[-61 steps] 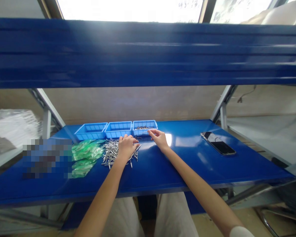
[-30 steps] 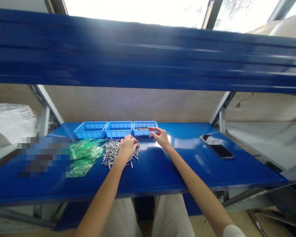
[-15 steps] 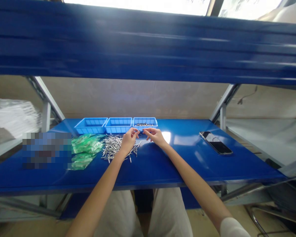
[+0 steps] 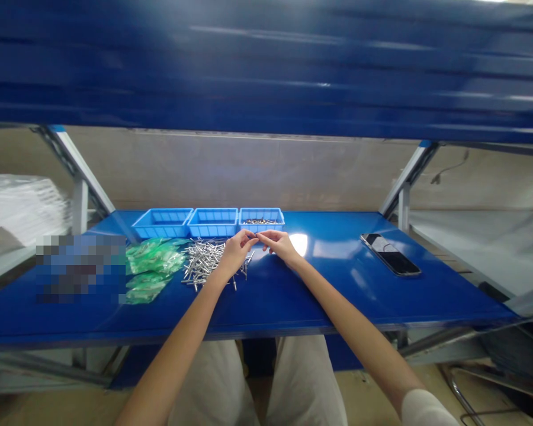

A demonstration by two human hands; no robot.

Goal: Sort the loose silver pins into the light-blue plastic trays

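My left hand (image 4: 236, 252) is closed in a pinch at the right side of a loose pile of thin silver pieces that look like blind rivets (image 4: 199, 264). My right hand (image 4: 281, 245) also pinches, and its fingertips meet those of the left just in front of the right-hand blue bin (image 4: 261, 227). A small dark thing shows between the fingertips, too small to name. Several slim dark and silver pieces (image 4: 260, 221) lie in that bin.
Two more blue bins (image 4: 212, 229) (image 4: 162, 231) stand in the same row. Green plastic bags (image 4: 153, 266) lie left of the pile, beside a blurred-out patch. A phone (image 4: 389, 254) rests at the right. A blue shelf (image 4: 266, 71) spans above the blue table (image 4: 337, 296).
My hands have come closer together, so the fingertips now meet where a small gap showed before. The view has tilted slightly downward.
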